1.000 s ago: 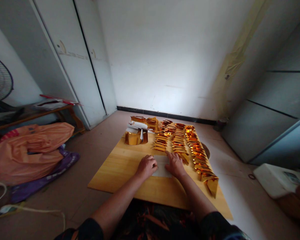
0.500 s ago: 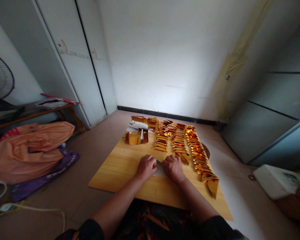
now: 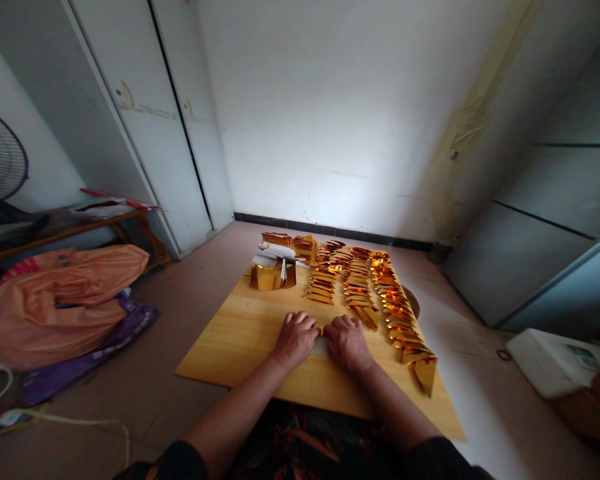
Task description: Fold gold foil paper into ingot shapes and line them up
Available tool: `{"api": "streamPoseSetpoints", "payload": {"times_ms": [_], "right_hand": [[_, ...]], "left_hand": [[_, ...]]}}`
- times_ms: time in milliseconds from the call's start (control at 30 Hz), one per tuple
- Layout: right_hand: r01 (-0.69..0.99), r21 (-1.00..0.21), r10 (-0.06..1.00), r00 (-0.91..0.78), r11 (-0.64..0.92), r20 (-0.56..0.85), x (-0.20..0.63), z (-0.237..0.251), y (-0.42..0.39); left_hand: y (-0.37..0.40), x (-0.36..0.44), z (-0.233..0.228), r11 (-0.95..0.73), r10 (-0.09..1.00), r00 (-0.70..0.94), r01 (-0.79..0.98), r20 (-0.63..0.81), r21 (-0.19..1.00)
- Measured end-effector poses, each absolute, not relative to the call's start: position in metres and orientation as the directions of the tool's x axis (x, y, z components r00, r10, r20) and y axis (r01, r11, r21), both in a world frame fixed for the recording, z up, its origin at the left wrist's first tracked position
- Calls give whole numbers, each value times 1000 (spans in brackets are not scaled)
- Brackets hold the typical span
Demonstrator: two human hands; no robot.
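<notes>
Side by side near the front middle of the wooden board (image 3: 230, 333) are my left hand (image 3: 296, 339) and my right hand (image 3: 349, 340), both with curled fingers. Between them they grip a sheet of foil paper (image 3: 321, 345). Its pale underside faces me, and a narrow gold strip shows along its far edge, bent over between my fingertips. Most of the sheet is covered by my hands. Just past my right hand stand rows of folded gold foil pieces (image 3: 363, 287), with another long row (image 3: 400, 313) along the board's right side.
At the board's far left are a curved stack of gold sheets (image 3: 267, 277) and a white paper bundle (image 3: 276, 251). An orange bag (image 3: 80, 280) lies on the floor at left, and a white box (image 3: 550, 360) stands at right. Behind is a white wall (image 3: 320, 120).
My hands have drawn slightly closer together, the left shifting right. A gold strip now shows at the sheet's far edge, where a dark edge showed before.
</notes>
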State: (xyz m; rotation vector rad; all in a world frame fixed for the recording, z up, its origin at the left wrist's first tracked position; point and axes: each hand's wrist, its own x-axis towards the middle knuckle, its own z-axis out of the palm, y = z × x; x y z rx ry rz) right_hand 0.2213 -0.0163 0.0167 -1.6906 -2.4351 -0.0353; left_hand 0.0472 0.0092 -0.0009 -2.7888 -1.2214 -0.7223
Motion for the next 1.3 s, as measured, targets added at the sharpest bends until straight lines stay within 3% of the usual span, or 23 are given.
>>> {"api": "streamPoseSetpoints", "payload": {"times_ms": [167, 567, 867, 1033, 1200, 1300], "right_hand": [[939, -70, 927, -319, 338, 200, 227, 13, -21], [973, -62, 945, -199, 222, 260, 243, 13, -26], [927, -87, 900, -327, 365, 289, 220, 14, -24], [943, -94, 924, -286, 318, 255, 225, 11, -28], [952, -120, 930, -241, 283, 278, 248, 9, -33], [917, -180, 908, -293, 355, 299, 259, 8, -35]], "left_hand": [[8, 46, -1, -680, 700, 597, 726, 393, 108], [-4, 48, 8, -646, 743, 578, 751, 337, 137], [-5, 51, -1, -636, 749, 581, 765, 319, 99], [-4, 53, -2, -623, 761, 578, 778, 295, 82], [-9, 52, 1, -605, 781, 554, 785, 289, 130], [-13, 48, 2, -612, 779, 552, 772, 297, 172]]}}
